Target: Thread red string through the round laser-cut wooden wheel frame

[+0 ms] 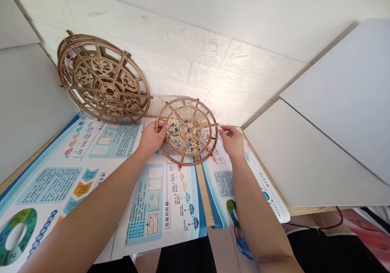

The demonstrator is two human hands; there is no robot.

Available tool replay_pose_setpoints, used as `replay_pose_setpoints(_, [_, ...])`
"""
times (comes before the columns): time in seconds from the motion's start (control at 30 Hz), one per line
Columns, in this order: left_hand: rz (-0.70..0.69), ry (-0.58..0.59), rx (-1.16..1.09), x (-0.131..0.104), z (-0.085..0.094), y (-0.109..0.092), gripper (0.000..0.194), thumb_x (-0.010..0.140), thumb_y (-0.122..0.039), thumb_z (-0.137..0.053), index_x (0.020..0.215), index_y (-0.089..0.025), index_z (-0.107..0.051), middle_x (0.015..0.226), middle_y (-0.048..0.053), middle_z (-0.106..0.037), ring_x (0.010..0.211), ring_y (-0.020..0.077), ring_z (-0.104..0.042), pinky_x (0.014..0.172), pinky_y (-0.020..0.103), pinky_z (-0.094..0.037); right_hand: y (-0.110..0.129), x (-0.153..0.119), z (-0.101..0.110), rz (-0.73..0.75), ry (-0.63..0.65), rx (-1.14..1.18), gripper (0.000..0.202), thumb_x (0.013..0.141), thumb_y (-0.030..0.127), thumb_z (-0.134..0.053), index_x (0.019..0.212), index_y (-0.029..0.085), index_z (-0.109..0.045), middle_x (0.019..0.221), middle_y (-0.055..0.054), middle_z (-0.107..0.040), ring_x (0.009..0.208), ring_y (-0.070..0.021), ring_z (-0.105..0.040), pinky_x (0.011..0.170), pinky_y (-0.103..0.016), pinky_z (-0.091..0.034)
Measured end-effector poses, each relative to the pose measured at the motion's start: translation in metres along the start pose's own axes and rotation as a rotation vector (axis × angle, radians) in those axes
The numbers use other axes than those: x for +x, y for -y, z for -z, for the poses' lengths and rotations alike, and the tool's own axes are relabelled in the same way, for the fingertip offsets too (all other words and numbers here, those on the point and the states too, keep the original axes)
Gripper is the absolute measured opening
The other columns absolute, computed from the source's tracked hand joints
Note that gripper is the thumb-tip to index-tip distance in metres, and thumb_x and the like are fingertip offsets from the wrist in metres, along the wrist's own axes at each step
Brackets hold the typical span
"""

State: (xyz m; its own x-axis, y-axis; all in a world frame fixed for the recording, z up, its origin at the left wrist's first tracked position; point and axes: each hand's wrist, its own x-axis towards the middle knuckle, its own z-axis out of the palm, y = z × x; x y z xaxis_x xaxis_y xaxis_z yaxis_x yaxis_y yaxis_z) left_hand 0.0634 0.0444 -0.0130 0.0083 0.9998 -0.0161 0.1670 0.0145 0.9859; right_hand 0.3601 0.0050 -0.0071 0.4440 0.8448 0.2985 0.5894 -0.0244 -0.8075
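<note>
My left hand [153,138] grips the left edge of a round openwork wooden wheel [190,130], its thumb over the rim. The wheel is tilted up above the printed sheets, with spokes, scrollwork panels and small tabs on its rim. A thin pale and reddish wire [168,123] runs around it. Beside the right rim, my right hand [232,141] has its thumb and forefinger drawn together in a pinch. What lies between those fingertips is too small to make out. Fine reddish strands [248,146] show just right of that hand.
Larger stacked wooden wheels [106,80], also with thin wire, lean on the white brick-patterned wall [210,74] at left. Printed blue and white sheets [122,175] cover the wooden table. White panels [304,151] stand at right, another white panel [27,98] at left.
</note>
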Motion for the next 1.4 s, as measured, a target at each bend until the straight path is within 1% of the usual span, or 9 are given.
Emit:
replay_pose_setpoints(0.17, [-0.003,0.03,-0.023,-0.001,-0.001,0.0,0.026,0.09,-0.041,-0.065,0.078,-0.023,-0.05,0.055,0.0,-0.063,0.035,0.0149,-0.05,0.036,0.025,-0.037,0.001,-0.001,-0.002,-0.037,0.0,-0.019,0.032,0.081,0.048,-0.066,0.09,0.019,-0.074,0.079,-0.006,-0.07,0.068,-0.0206,-0.058,0.066,-0.034,-0.047])
replay_pose_setpoints(0.27, [-0.005,0.04,-0.006,-0.004,-0.002,-0.002,0.027,0.09,-0.041,-0.066,0.077,-0.023,-0.05,0.054,-0.001,-0.061,0.038,0.0157,-0.053,0.036,0.024,-0.037,0.0,0.0,-0.002,-0.053,-0.004,-0.018,0.031,0.08,0.048,-0.066,0.087,0.019,-0.073,0.076,-0.004,-0.068,0.068,-0.0203,-0.058,0.066,-0.033,-0.046])
replay_pose_setpoints(0.4, [0.009,0.045,-0.002,-0.008,-0.004,-0.007,0.026,0.089,-0.041,-0.067,0.079,-0.023,-0.051,0.059,0.001,-0.066,0.036,0.0147,-0.051,0.036,0.025,-0.038,-0.001,0.001,-0.003,-0.058,-0.006,-0.01,0.028,0.078,0.046,-0.065,0.083,0.019,-0.071,0.07,-0.002,-0.064,0.065,-0.0197,-0.056,0.063,-0.032,-0.044])
replay_pose_setpoints(0.63, [0.006,0.06,0.019,-0.014,-0.006,-0.013,0.026,0.09,-0.041,-0.066,0.079,-0.023,-0.05,0.058,-0.001,-0.064,0.036,0.0146,-0.05,0.035,0.025,-0.037,0.01,-0.006,-0.003,0.054,-0.019,0.008,0.022,0.079,0.042,-0.064,0.084,0.02,-0.069,0.08,-0.004,-0.066,0.072,-0.02,-0.057,0.07,-0.034,-0.048])
replay_pose_setpoints(0.93, [-0.075,0.056,0.043,-0.021,-0.006,-0.018,0.026,0.09,-0.04,-0.065,0.077,-0.023,-0.05,0.056,-0.002,-0.059,0.038,0.0138,-0.049,0.039,0.025,-0.037,0.019,-0.011,-0.003,0.17,-0.071,-0.106,0.014,0.079,0.034,-0.061,0.079,0.021,-0.066,0.079,-0.004,-0.064,0.073,-0.0204,-0.057,0.072,-0.035,-0.049])
replay_pose_setpoints(1.07, [-0.094,0.057,0.038,-0.02,-0.006,-0.015,0.026,0.09,-0.041,-0.065,0.077,-0.023,-0.05,0.053,-0.004,-0.056,0.038,0.0138,-0.049,0.039,0.025,-0.037,0.018,-0.012,-0.005,0.155,-0.047,-0.117,0.018,0.08,0.037,-0.062,0.08,0.02,-0.068,0.078,-0.005,-0.064,0.07,-0.02,-0.057,0.07,-0.035,-0.049])
replay_pose_setpoints(1.17, [-0.106,0.059,0.039,-0.02,-0.006,-0.015,0.026,0.09,-0.041,-0.064,0.078,-0.023,-0.05,0.054,-0.003,-0.058,0.037,0.0134,-0.049,0.04,0.025,-0.037,0.016,-0.011,-0.005,0.148,-0.021,-0.103,0.021,0.08,0.039,-0.063,0.08,0.02,-0.07,0.079,-0.006,-0.066,0.07,-0.0202,-0.057,0.072,-0.036,-0.05])
replay_pose_setpoints(1.33, [-0.122,0.051,0.047,-0.02,-0.006,-0.016,0.025,0.089,-0.04,-0.064,0.077,-0.023,-0.05,0.054,-0.003,-0.057,0.038,0.0129,-0.048,0.04,0.025,-0.036,0.015,-0.01,-0.005,0.067,0.0,-0.067,0.026,0.079,0.043,-0.065,0.081,0.019,-0.072,0.075,-0.006,-0.067,0.07,-0.0213,-0.059,0.069,-0.036,-0.049])
replay_pose_setpoints(1.4, [-0.12,0.053,0.048,-0.02,-0.007,-0.016,0.025,0.089,-0.04,-0.063,0.077,-0.023,-0.049,0.055,-0.003,-0.058,0.038,0.0128,-0.048,0.04,0.025,-0.035,0.015,-0.01,-0.005,0.071,0.007,-0.074,0.025,0.079,0.043,-0.064,0.082,0.019,-0.072,0.075,-0.005,-0.066,0.069,-0.0211,-0.058,0.069,-0.036,-0.049])
